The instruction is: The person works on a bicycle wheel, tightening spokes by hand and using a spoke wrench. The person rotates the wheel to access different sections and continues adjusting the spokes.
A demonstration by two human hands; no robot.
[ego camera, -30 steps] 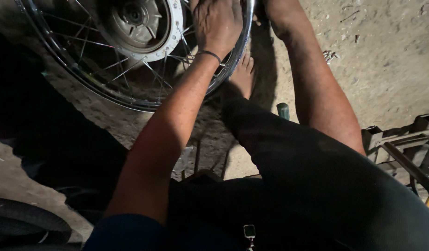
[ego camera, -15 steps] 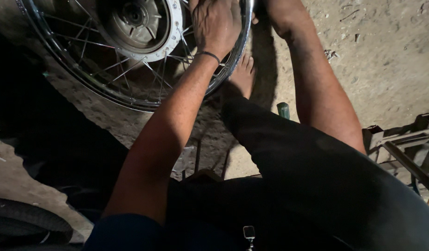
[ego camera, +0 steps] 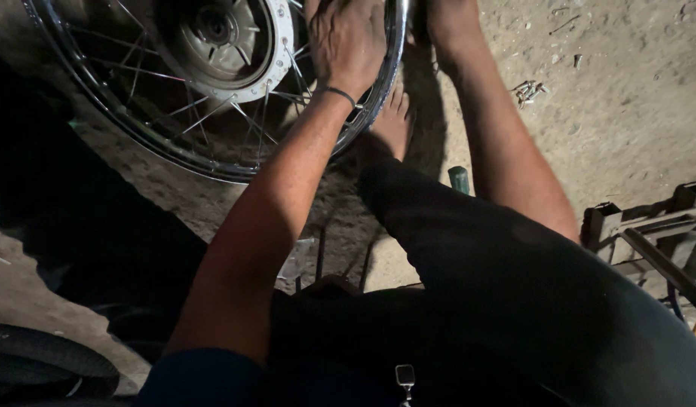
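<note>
A chrome spoked wheel rim with a grey hub lies flat on the dirt floor at the upper left. My left hand, a dark band at its wrist, rests on the rim's right side with the fingers curled over the spokes and rim. My right hand reaches just outside the rim at the frame's top edge; its fingers are cut off. My bare foot presses against the rim's outer edge, and my leg in black trousers fills the lower right.
A black tyre lies at the bottom left. A dark metal frame stands at the right edge. A green tool handle pokes up beside my right forearm. Small bits of metal lie on the dirt.
</note>
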